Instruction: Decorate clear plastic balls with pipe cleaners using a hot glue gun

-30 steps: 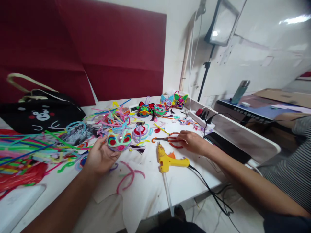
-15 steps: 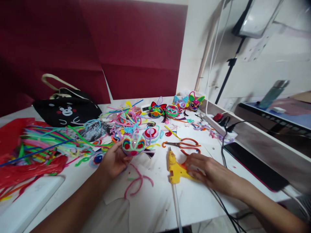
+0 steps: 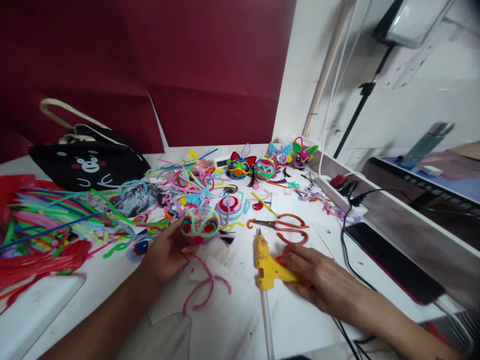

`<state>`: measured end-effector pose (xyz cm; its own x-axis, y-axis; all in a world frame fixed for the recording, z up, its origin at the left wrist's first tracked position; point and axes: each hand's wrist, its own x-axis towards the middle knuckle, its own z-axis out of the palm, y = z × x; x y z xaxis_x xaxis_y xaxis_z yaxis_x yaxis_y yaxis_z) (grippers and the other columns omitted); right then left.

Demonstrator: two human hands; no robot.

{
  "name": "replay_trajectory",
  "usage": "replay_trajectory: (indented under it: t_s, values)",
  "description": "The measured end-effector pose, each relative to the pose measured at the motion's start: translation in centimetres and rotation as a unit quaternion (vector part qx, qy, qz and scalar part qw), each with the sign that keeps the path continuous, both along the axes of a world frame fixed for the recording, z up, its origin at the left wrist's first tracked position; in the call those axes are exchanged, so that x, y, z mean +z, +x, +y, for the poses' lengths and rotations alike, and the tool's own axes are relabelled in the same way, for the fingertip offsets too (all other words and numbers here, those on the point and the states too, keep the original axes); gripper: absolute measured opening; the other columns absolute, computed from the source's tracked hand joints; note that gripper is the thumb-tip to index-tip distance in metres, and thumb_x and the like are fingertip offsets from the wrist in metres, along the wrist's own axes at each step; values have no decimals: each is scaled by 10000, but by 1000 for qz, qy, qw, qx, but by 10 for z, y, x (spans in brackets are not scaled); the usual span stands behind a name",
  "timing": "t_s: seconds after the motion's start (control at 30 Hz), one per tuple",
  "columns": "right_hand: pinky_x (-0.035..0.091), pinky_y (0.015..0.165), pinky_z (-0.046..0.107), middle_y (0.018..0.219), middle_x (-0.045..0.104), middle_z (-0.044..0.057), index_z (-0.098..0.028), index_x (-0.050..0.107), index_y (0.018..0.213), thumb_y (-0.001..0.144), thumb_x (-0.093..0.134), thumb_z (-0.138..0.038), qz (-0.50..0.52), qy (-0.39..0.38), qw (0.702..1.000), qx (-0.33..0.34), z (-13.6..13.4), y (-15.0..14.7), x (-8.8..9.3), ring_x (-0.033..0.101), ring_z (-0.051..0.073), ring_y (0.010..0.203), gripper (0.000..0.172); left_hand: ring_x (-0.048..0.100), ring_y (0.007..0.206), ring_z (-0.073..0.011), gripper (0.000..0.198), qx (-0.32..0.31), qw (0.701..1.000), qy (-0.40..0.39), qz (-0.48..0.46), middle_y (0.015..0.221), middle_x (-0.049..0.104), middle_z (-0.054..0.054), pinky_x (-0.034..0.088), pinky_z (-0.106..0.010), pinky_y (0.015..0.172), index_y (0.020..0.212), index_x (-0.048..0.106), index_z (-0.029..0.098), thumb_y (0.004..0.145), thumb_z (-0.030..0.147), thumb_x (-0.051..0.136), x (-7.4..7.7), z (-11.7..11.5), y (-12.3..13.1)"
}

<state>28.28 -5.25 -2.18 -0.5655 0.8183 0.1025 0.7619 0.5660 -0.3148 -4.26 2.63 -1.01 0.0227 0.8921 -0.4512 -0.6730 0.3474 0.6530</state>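
My left hand (image 3: 168, 255) is closed round a pipe-cleaner ornament (image 3: 200, 226) with a green-edged face and red-and-blue rings, a dark tassel lying at its right. Over the handle of a yellow hot glue gun (image 3: 267, 265) my right hand (image 3: 311, 272) is wrapped. The gun lies on the table, nozzle pointing away from me, with a clear glue stick (image 3: 267, 320) coming out of its back. Just beyond it are orange-handled scissors (image 3: 277, 225). Bent pink pipe cleaners (image 3: 208, 287) lie between my hands.
Finished ornaments (image 3: 241, 166) stand at the back. Loose pipe cleaners (image 3: 52, 215) heap up on the left beside a black bag (image 3: 90, 165) and a white box (image 3: 41, 310). At the right are a phone (image 3: 393, 262), a power strip (image 3: 343, 192) and black cables (image 3: 344, 240).
The view has shifted slightly, so most things on the table sit a little further left. Both hands keep their holds on the ornament and the glue gun.
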Motion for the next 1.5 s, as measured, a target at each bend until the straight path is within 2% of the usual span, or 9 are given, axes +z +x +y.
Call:
replay_trajectory:
  t_s: [0.27, 0.4, 0.67, 0.83, 1.03, 1.13, 1.23, 1.33, 1.5]
  values:
    - [521, 971, 445, 1328, 550, 178, -155, 548, 1291, 843, 588, -227, -19, 7, 1000, -6, 2, -8, -5, 574, 299, 1185, 455, 509, 374, -107, 185, -14, 1000, 7, -13, 587, 628, -32, 345, -183, 261, 724, 615, 161, 877, 167, 511, 0, -1, 2]
    - [507, 961, 466, 1274, 571, 183, -119, 564, 1222, 858, 549, -214, -51, -1, 999, -4, 3, -16, 0, 583, 303, 1136, 377, 495, 363, -105, 215, -13, 1000, 8, -13, 567, 619, -28, 332, -187, 259, 712, 613, 160, 886, 173, 488, 0, 0, 3]
    - [519, 837, 408, 1066, 595, 148, -119, 482, 1142, 765, 497, -134, -54, 34, 998, -22, 0, -31, -6, 585, 267, 958, 377, 523, 391, -112, 245, -51, 997, 66, 0, 579, 639, -32, 365, -202, 308, 724, 604, 152, 909, 165, 443, 1, -4, 6]
    - [524, 761, 387, 1069, 540, 137, -153, 421, 1171, 732, 481, -113, -29, 52, 997, -44, -1, -28, -10, 587, 241, 859, 444, 527, 411, -108, 195, -55, 993, 108, 0, 605, 640, -26, 369, -203, 323, 783, 622, 143, 899, 204, 477, 4, -8, 8]
    - [530, 727, 322, 1092, 522, 103, -221, 423, 1189, 740, 559, -138, 117, 63, 989, -68, -1, -19, 9, 601, 221, 892, 476, 569, 493, -107, 43, -46, 989, 137, 7, 690, 663, -6, 379, -190, 348, 812, 622, 157, 827, 190, 597, -5, -8, 6]
    - [523, 652, 276, 1006, 549, 80, -243, 514, 1106, 777, 609, -194, 226, 42, 971, -71, 1, -25, 21, 590, 206, 851, 346, 572, 513, -103, 51, -45, 989, 143, 16, 689, 658, 4, 372, -182, 363, 788, 623, 158, 769, 178, 667, -10, -9, 6]
    - [525, 682, 281, 999, 577, 82, -241, 583, 1022, 794, 635, -230, 305, 18, 950, -58, 2, -38, 29, 592, 221, 909, 234, 559, 520, -99, 96, -51, 987, 148, 31, 661, 640, 2, 362, -179, 376, 762, 634, 142, 734, 194, 709, -12, -11, 6]
    - [524, 748, 313, 979, 597, 73, -241, 607, 984, 782, 652, -229, 340, 23, 940, -27, 2, -54, 33, 589, 237, 955, 208, 535, 516, -90, 131, -55, 986, 153, 41, 638, 618, 9, 344, -176, 384, 739, 632, 139, 713, 219, 734, -13, -12, 7]
    - [499, 764, 338, 949, 586, 60, -248, 586, 970, 807, 603, -162, 329, 22, 944, 22, -1, -76, 35, 568, 227, 915, 185, 524, 538, -87, 176, -62, 985, 155, 47, 653, 600, 19, 339, -176, 402, 736, 618, 154, 685, 240, 763, -12, -13, 8]
